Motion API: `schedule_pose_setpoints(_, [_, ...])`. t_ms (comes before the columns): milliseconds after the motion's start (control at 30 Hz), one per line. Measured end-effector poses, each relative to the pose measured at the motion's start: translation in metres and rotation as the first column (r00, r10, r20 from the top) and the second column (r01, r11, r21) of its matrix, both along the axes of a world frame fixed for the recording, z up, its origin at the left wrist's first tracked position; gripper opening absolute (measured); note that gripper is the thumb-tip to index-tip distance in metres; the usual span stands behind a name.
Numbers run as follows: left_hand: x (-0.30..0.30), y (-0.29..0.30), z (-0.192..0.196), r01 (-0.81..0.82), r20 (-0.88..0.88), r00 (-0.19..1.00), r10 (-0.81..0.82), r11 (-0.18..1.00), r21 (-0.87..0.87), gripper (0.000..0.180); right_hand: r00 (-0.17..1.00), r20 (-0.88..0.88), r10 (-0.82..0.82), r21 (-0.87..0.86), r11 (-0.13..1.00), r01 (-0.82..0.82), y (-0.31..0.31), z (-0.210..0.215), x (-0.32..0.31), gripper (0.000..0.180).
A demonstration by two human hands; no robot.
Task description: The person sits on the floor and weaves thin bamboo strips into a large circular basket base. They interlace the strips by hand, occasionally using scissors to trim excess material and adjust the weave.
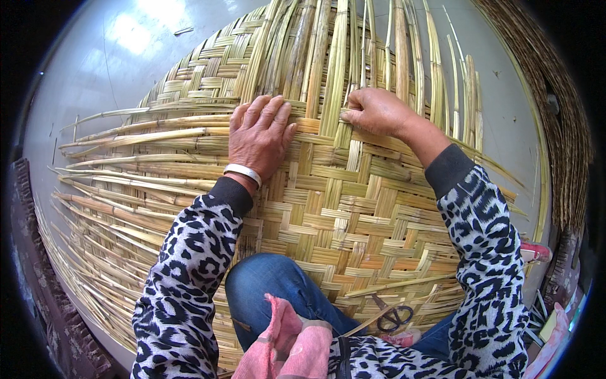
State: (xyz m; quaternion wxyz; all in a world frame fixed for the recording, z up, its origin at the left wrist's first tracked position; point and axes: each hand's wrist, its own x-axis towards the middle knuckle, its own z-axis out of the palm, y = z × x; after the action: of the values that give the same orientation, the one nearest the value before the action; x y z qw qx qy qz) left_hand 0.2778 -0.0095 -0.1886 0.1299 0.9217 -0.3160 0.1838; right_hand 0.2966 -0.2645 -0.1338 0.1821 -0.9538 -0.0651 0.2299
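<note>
Head view — yellow-green woven cane mat (379,205); left hand (259,136) lies flat, right hand (380,114) pinches a strip (342,135) — glossy grey floor (85,76).

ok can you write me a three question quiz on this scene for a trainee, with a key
1. True or false: the left hand lies palm-down on the strips.
2. Choose one. The wristband is: a) black, b) pink, c) white.
3. Fill the gap: the scissors are held by ___ hand.

Key: 1 true; 2 c; 3 neither.
</note>
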Motion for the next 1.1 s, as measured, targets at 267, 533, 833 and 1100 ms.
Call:
schedule_pose_setpoints(267, [-0.001, -0.003, 0.004, -0.031, 0.051, 0.998, 0.030, 0.999, 0.016, 0.032, 0.991, 0.127, 0.048, -0.093, 0.995, -0.036, 0.002, 0.005, -0.007, 0.032])
schedule_pose_setpoints(533, [0.002, -0.001, 0.000, 0.071, 0.107, 0.992, -0.065, 0.996, -0.061, 0.024, 0.995, 0.096, 0.019, -0.114, 0.993, -0.008, 0.008, 0.007, -0.011, 0.032])
schedule_pose_setpoints(833, [0.002, -0.003, -0.001, 0.066, 0.036, 0.997, -0.065, 0.997, -0.028, 0.021, 0.956, -0.247, -0.156, 0.045, 0.984, 0.172, -0.034, 0.032, -0.008, 0.035])
schedule_pose_setpoints(1100, [0.008, -0.048, 0.028, 0.071, -0.305, 0.944, -0.123, 0.982, -0.176, 0.016, 0.952, -0.283, -0.114, -0.029, 0.993, 0.110, -0.069, 0.044, -0.027, 0.032])
